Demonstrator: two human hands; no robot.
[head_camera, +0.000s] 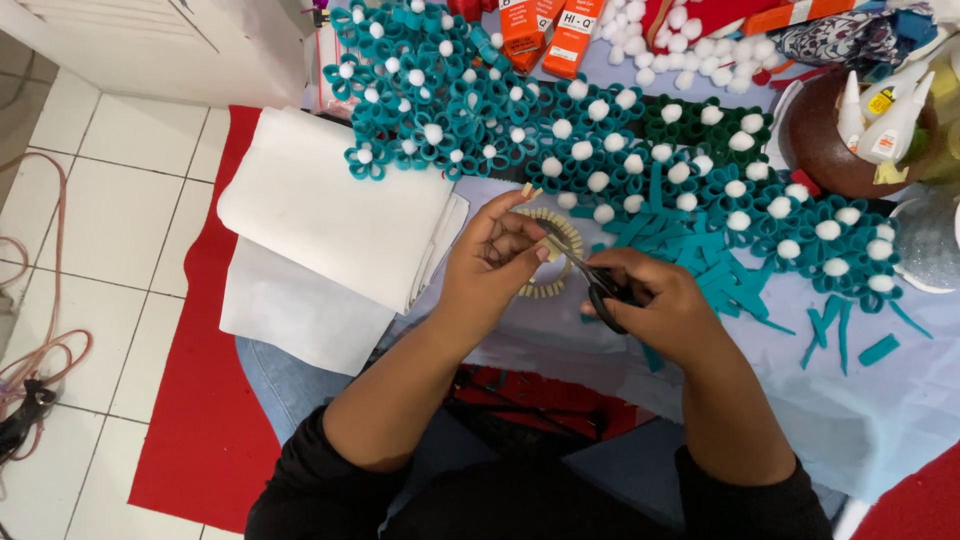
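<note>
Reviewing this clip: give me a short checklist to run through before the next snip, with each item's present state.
1. Right hand holds the black-handled scissors, fingers in the loops: ok.
2. Left hand pinches the cream ring of looped strips where the blades meet it: ok.
3. Left fingertips clear of the blade edge: cannot tell, they sit very close.
4. Blades open or closed: cannot tell, the tips are hidden.
5. Loose teal felt strips away from the cut: ok, they lie to the right.
6. Folded white fabric out of the way: ok, it lies to the left.
</note>
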